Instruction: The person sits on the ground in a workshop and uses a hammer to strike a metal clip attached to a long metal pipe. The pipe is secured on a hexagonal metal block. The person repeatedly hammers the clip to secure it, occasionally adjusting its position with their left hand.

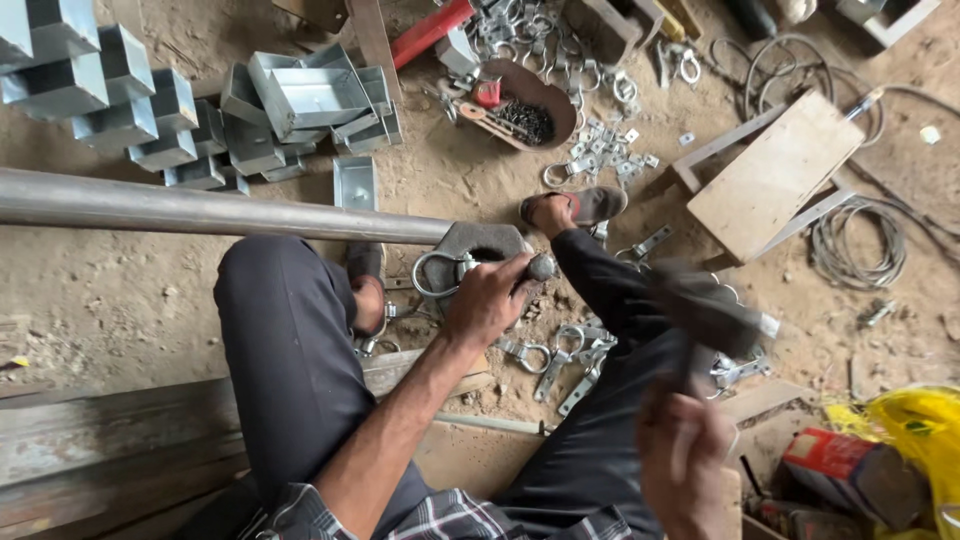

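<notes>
left hand [487,300]: closed on punch [535,268], frame centre, holding it over clamp [440,275] on block [480,240].
right hand [685,450]: fist round hammer [705,310], blurred, lower right.
relation: punch lies up-left of hammer head; left hand nearer.
around: pipe [200,210] from left; 1 stool [775,175] upper right.

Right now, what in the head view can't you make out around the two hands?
- Right hand and hammer: motion blur smears the grip and head outline.
- Clamp under the left hand: the fingers cover where it is held.
- Long pipe: its far end is cut off by the left edge.
- Dark bits in the oval tray: too small to identify.
- Yellow bag: cut off by the right edge.
</notes>
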